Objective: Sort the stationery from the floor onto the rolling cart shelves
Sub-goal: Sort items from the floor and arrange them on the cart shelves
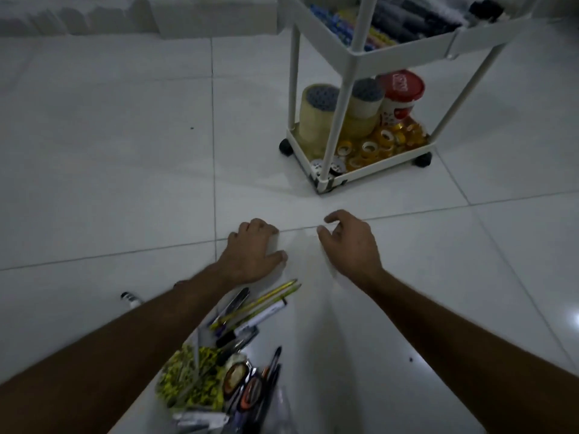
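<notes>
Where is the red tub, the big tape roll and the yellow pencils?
Red-lidded tub (401,98), head view: point on its red-and-white side.
Big tape roll (315,120), head view: on its outer wall.
Yellow pencils (266,297), head view: mid-shaft.

You've got white lettering on the red lid of the tub (399,95) sitting on the cart's bottom shelf (376,170), behind the small tape rolls, but it's too blurred to read.

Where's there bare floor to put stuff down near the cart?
Bare tile lies left of the rolling cart and between it and both hands, left hand, right hand. It is crowded in the cart's bottom shelf with tape rolls and by the pen pile.
</notes>
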Demonstrator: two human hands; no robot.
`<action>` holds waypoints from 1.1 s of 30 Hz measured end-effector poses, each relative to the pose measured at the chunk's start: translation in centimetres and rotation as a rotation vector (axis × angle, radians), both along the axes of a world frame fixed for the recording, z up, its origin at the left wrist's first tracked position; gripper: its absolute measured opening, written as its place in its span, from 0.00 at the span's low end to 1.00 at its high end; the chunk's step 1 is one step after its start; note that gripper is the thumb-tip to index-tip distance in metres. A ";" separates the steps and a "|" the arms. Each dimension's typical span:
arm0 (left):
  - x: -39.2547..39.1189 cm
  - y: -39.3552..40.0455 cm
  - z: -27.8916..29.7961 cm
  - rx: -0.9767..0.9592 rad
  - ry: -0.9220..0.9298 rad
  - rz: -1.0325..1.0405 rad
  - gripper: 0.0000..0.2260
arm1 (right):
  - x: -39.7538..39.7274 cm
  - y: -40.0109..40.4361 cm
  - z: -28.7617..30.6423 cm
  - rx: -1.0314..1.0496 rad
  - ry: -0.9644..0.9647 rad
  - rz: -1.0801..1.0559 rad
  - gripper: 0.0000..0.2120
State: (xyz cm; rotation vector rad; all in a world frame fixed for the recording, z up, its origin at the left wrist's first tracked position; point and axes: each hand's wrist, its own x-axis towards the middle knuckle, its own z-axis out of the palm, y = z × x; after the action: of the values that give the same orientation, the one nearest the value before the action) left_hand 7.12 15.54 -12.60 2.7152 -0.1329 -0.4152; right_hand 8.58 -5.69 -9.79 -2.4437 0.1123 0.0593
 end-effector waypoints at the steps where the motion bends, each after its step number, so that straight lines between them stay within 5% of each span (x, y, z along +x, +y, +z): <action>1: -1.3 0.7 0.1 -0.035 -0.018 -0.026 0.31 | -1.7 0.5 -0.3 -0.022 0.024 0.032 0.07; 9: -9.7 5.3 0.8 -0.133 -0.120 -0.178 0.16 | -10.3 2.3 -3.1 -0.122 0.088 0.414 0.11; 15: -12.2 5.4 0.1 -0.079 -0.074 -0.263 0.19 | -9.1 3.1 -3.0 -0.470 -0.030 0.656 0.19; 25: -11.7 4.0 1.3 0.057 0.039 -0.315 0.12 | -2.5 3.0 -2.0 -0.844 -0.078 1.246 0.08; 33: -7.1 1.1 2.9 -0.128 0.056 -0.279 0.07 | 0.0 -1.9 6.0 -0.424 0.349 1.113 0.08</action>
State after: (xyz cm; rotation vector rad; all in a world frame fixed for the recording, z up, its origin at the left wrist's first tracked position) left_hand 0.03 16.61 -9.71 2.5625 -0.5083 -0.5411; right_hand 8.62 -7.58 -3.81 -2.5558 -1.1860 1.0250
